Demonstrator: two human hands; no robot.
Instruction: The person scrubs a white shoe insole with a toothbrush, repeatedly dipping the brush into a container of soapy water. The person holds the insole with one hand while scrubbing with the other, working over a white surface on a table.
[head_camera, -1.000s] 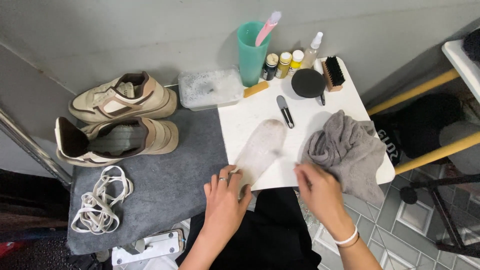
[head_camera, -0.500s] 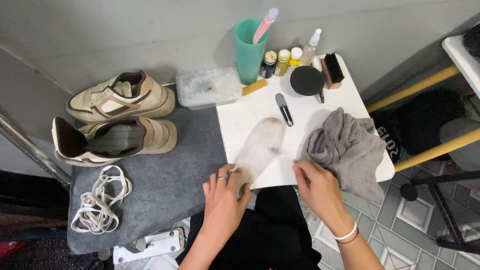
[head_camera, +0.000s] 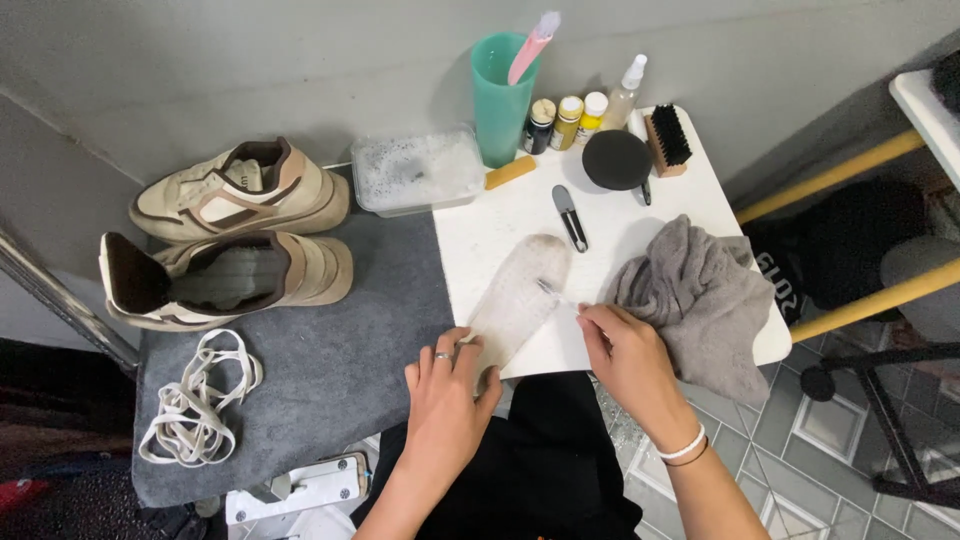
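Left hand (head_camera: 448, 390) lies flat, fingers spread, pressing an insole (head_camera: 520, 296); right hand (head_camera: 620, 352) pinches a thin tool (head_camera: 553, 292) touching it, beside a grey cloth (head_camera: 705, 300)

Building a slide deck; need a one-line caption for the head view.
Left hand pins a white insole while right hand works it with a thin tool.

An insole (head_camera: 518, 298) lies at the middle of the frame on a board (head_camera: 520, 210), with a cloth (head_camera: 705, 300) to its right. The left hand (head_camera: 447, 400) rests on the insole's lower end; the right hand (head_camera: 625, 355) sits between insole and cloth. At upper left two shoes (head_camera: 230, 235) lie on a mat (head_camera: 330, 370), laces (head_camera: 195, 400) below them. A cup (head_camera: 500, 100), bottles (head_camera: 570, 118) and a brush (head_camera: 668, 140) line the board's top edge, a tub (head_camera: 415, 170) to their left.
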